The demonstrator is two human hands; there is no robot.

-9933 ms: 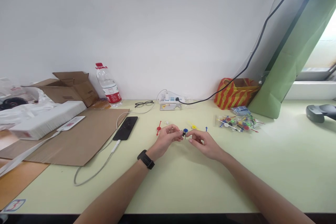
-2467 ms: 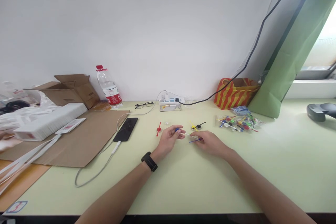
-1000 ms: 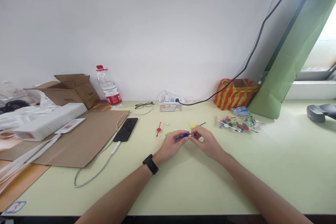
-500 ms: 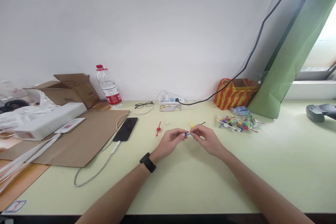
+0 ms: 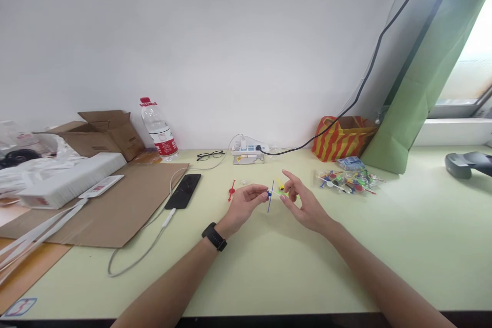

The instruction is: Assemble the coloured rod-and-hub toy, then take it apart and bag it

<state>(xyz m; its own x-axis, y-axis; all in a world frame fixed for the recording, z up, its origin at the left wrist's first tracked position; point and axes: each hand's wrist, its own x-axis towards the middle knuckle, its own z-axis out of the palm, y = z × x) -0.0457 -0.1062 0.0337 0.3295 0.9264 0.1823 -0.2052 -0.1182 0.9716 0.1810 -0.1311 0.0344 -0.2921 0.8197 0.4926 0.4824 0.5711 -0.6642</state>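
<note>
My left hand (image 5: 246, 204) pinches the round hub of a small blue plastic spinner (image 5: 269, 195) between thumb and fingertips. Its thin blue pointer stands nearly upright in the picture. A short white stick (image 5: 275, 193) reaches from the blue spinner toward the thumb of my right hand (image 5: 303, 204). That hand is open beside it, index finger raised away from the thumb; whether the thumb touches the stick, I cannot tell. Behind my right fingers lie a yellow piece (image 5: 281, 186) and a green piece, partly hidden. A red spinner (image 5: 231, 191) lies left of my left hand.
A clear bag of colourful spinners (image 5: 348, 182) lies to the right, before a striped bag (image 5: 344, 138). Farther left are a phone (image 5: 183, 191) on its charging cable, cardboard (image 5: 115, 215) and a water bottle (image 5: 159, 130). Glasses (image 5: 210, 155) and a power strip (image 5: 248, 147) are near the wall.
My right fingers have parted from their pinch and the index finger has lifted. The blue pointer, earlier mostly covered by my fingers, now shows upright between my hands.
</note>
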